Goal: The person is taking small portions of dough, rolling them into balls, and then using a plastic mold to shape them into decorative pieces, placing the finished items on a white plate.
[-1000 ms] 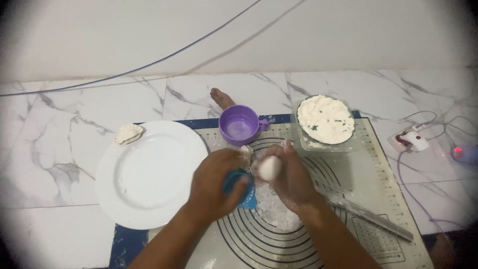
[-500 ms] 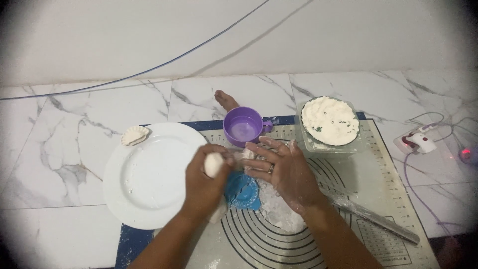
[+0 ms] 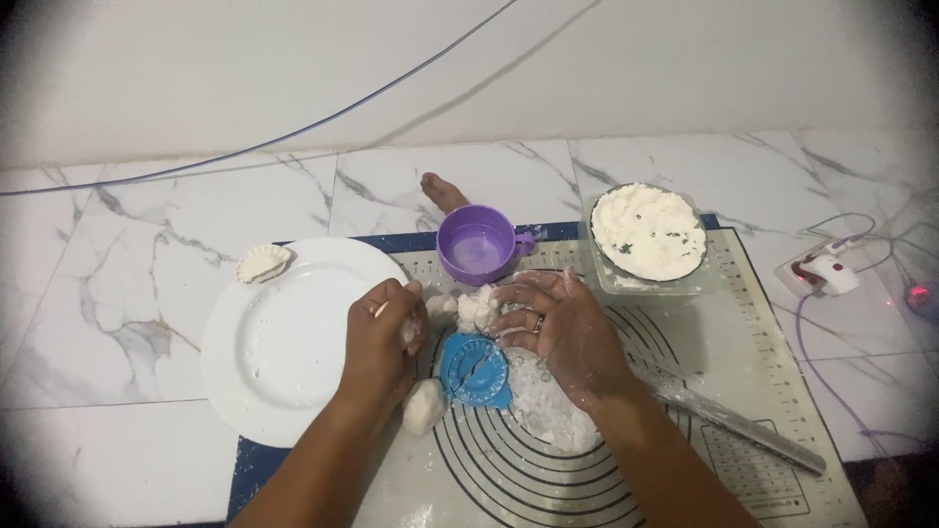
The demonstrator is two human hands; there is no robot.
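Setting: a person works over a pastry mat printed with rings, spread on a marble-patterned floor beside a pale wall.
Left hand: curled at the right edge of the white plate, its fingers bent tightly around a small piece of white dough, of which only a sliver shows at the fingertips.
Right hand: laid palm-down on the mat, fingers spread flat and holding nothing, the tips touching a floury dough lump; a ring shows on 1 finger.
Blue press: a round blue dumpling mould lies open on the mat between the 2 hands, just below the dough lump and touching the right hand's edge.
Dough ball: 1 smooth white ball rests on the mat beside the left wrist, just left of the blue press.
Flour: a loose white scatter covers the mat's rings under and below the right hand.
Plate: bare but for flour smears, with 1 folded, crimped dumpling perched on its upper left rim.
Purple cup: stands upright at the mat's top edge, just above the dough lump, handle pointing right.
Filling: a clear container of pale filling flecked with green sits at the mat's upper right, well apart from the plate.
Rolling pin: a slim rod lies slanted on the mat, right of the right forearm.
Foot: a bare foot rests on the floor just beyond the cup.
Far right: a white and red power strip with trailing cables lies on the floor.
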